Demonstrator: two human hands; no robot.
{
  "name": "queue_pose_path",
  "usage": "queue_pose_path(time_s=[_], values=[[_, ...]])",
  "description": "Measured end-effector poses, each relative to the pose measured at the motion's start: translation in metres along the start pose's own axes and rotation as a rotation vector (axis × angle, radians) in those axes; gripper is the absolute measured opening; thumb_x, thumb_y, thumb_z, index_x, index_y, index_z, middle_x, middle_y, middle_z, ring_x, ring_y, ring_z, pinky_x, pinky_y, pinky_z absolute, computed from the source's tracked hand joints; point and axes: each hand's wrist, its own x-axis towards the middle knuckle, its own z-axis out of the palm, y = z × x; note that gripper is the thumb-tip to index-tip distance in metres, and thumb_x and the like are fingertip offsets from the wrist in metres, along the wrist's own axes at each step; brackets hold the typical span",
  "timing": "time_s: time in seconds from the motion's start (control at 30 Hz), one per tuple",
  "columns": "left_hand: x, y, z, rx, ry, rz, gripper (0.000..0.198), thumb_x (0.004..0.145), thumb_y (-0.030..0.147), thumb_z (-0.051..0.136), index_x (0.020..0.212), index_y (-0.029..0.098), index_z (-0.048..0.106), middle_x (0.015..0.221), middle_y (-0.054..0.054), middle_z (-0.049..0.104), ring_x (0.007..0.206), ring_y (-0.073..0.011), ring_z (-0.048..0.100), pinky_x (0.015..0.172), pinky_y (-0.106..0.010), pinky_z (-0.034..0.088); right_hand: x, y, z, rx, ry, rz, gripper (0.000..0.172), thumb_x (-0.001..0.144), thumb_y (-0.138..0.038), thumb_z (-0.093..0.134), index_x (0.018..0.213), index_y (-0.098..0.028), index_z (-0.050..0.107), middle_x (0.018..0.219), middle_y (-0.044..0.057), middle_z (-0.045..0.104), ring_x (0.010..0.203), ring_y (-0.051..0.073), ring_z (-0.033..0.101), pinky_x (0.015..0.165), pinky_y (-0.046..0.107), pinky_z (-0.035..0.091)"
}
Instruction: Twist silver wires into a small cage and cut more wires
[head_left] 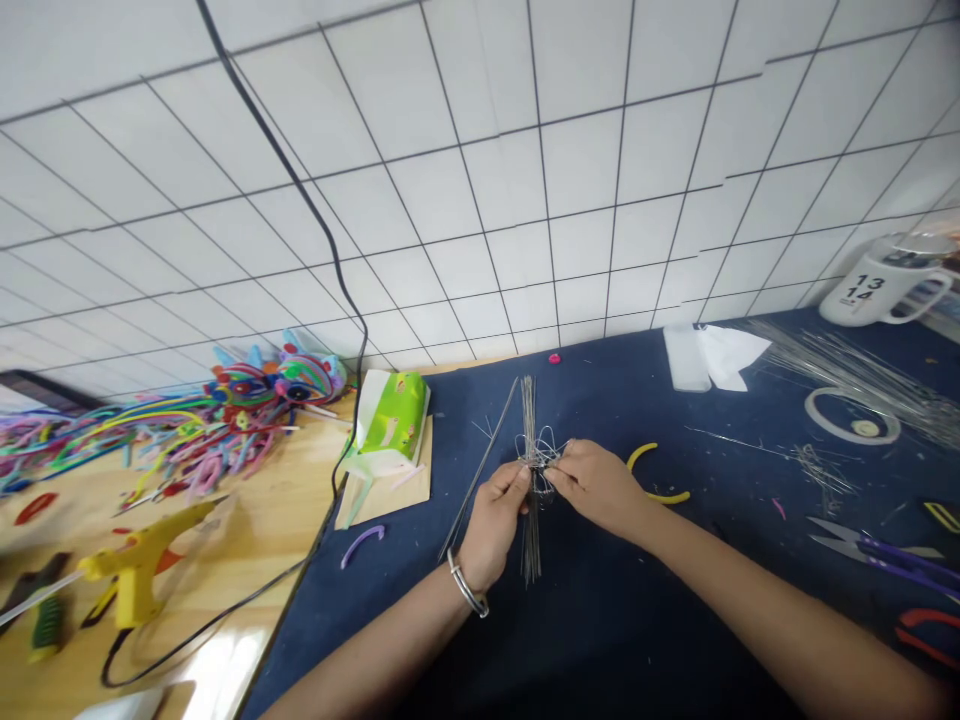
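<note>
L grip (491,515) & R grip (604,485) pinched the wire bundle (529,415) mid-length over the dk blue surface (600,610): thin, straight, grey strands w/ silvery loops (548,438) sticking out. R wrist partly hid yellow handles (673,498); green tissue pack (403,410) lay left.

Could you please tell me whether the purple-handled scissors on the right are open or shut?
Open: the purple-handled scissors lie with their two blades apart and dark cloth showing between the tips.

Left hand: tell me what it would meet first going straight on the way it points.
The wire bundle, which the left hand already seems to touch with its fingertips; just beyond, probably the right hand, though depth is hard to judge here.
</note>
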Motion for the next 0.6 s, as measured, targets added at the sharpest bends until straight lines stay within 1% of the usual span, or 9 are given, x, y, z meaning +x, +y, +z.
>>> queue_pose_path(time_s=[0.07,0.13,0.2,0.27,0.33,0.4,0.47,0.53,0.6], values=[[-0.001,0.002,-0.002,0.034,-0.028,0.011,0.027,0.079,0.038,0.05,0.087,0.016,0.065,0.084,-0.004,0.06,0.067,-0.0134,0.049,0.059,-0.023,0.038,-0.001,-0.002,0.001,-0.037,-0.001,0.005,0.031,0.086,-0.028,0.039,0.065,-0.015,0.058,0.073,0.005,0.052,0.078,0.015,0.049,0.074,0.028,0.037],[-0.003,0.005,-0.004,0.098,-0.037,0.04,0.026,0.08,0.034,0.049,0.096,0.019,0.063,0.099,-0.005,0.059,0.083,-0.0169,0.053,0.071,-0.026,0.04,-0.002,-0.002,-0.003,-0.023,-0.02,-0.019,0.026,0.084,-0.028,0.041,0.07,-0.014,0.058,0.077,0.006,0.052,0.08,0.016,0.048,0.074,0.028,0.038],[-0.004,0.008,-0.008,0.183,-0.055,0.083,0.027,0.08,0.029,0.049,0.102,0.021,0.061,0.111,-0.005,0.056,0.101,-0.019,0.049,0.088,-0.03,0.036,-0.003,-0.001,-0.009,0.011,-0.047,-0.056,0.019,0.08,-0.029,0.047,0.08,-0.014,0.059,0.082,0.007,0.052,0.083,0.018,0.048,0.075,0.029,0.039],[-0.004,0.011,-0.011,0.265,-0.1,0.128,0.029,0.079,0.024,0.05,0.107,0.022,0.058,0.117,-0.004,0.053,0.111,-0.0199,0.044,0.097,-0.033,0.028,-0.003,0.0,-0.014,0.038,-0.071,-0.084,0.024,0.076,-0.03,0.053,0.092,-0.014,0.058,0.087,0.008,0.052,0.086,0.02,0.048,0.075,0.031,0.04],[-0.004,0.014,-0.013,0.32,-0.163,0.163,0.035,0.076,0.019,0.053,0.111,0.022,0.056,0.118,-0.005,0.052,0.111,-0.0209,0.044,0.097,-0.035,0.029,-0.003,0.002,-0.018,0.045,-0.082,-0.094,0.029,0.073,-0.03,0.055,0.098,-0.014,0.057,0.09,0.009,0.051,0.087,0.021,0.047,0.075,0.032,0.041],[-0.002,0.017,-0.014,0.358,-0.222,0.202,0.037,0.074,0.016,0.054,0.111,0.022,0.055,0.115,-0.006,0.053,0.107,-0.0211,0.047,0.095,-0.036,0.033,-0.002,0.003,-0.019,0.03,-0.081,-0.104,0.023,0.075,-0.027,0.054,0.094,-0.014,0.057,0.089,0.008,0.051,0.086,0.02,0.048,0.075,0.032,0.041],[-0.001,0.018,-0.014,0.382,-0.251,0.25,0.032,0.076,0.016,0.051,0.108,0.021,0.058,0.109,-0.007,0.057,0.102,-0.0206,0.05,0.092,-0.035,0.035,-0.001,0.004,-0.019,0.004,-0.076,-0.123,0.015,0.078,-0.024,0.051,0.087,-0.015,0.058,0.086,0.008,0.052,0.085,0.019,0.048,0.075,0.031,0.041],[0.0,0.017,-0.014,0.398,-0.233,0.292,0.028,0.079,0.019,0.049,0.104,0.021,0.06,0.104,-0.007,0.06,0.1,-0.0208,0.051,0.092,-0.036,0.036,0.0,0.005,-0.018,-0.021,-0.067,-0.147,0.012,0.08,-0.022,0.049,0.085,-0.015,0.058,0.085,0.007,0.051,0.084,0.018,0.048,0.075,0.031,0.04],[0.001,0.014,-0.015,0.424,-0.174,0.326,0.027,0.08,0.022,0.05,0.104,0.021,0.061,0.105,-0.008,0.06,0.102,-0.0218,0.051,0.094,-0.037,0.036,0.001,0.006,-0.015,-0.044,-0.057,-0.166,0.013,0.081,-0.021,0.048,0.086,-0.015,0.058,0.085,0.008,0.051,0.084,0.018,0.048,0.075,0.031,0.04]])
